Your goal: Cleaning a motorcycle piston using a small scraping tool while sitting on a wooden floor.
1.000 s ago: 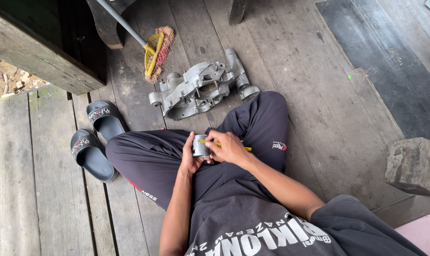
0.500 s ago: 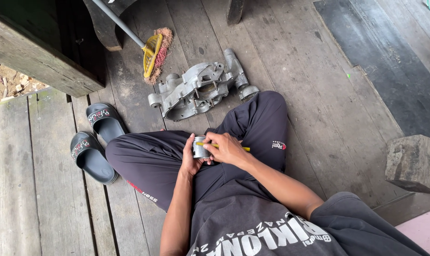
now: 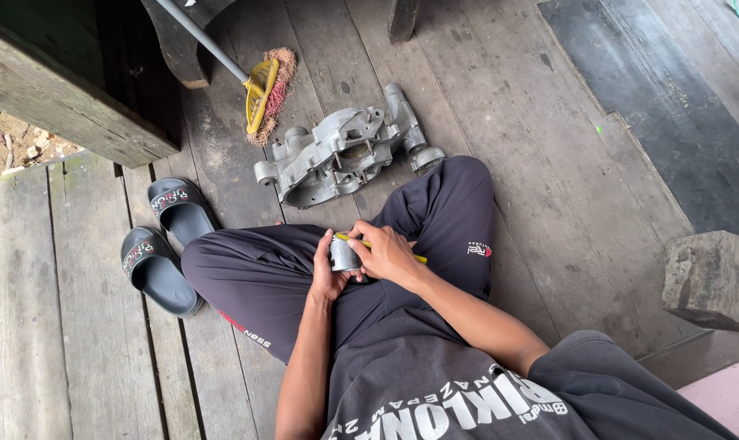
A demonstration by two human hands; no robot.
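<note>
Both hands bunched over my lap, hard to see much

Left hand [image 3: 327, 277] grips a small metal cylinder [image 3: 343, 256]; right hand [image 3: 388, 254] clenches a mostly hidden yellow tool [image 3: 419, 260] against it, just below the grey engine casing [image 3: 343, 153].

No packages, labels, signs or screens in view.

Single view, worn on my head, facing steeply down over my chest and crossed legs to the plank floor [image 3: 76, 326]. Close range: my left hand [image 3: 327, 273] and right hand [image 3: 390, 254] sit just below frame centre. Beyond the hands, toward the top edge: grey metal casing [image 3: 337, 155] and broom head [image 3: 265, 91]. Left of the hands: two slippers [image 3: 166, 244]. Right of them: stone block [image 3: 712, 277].
</note>
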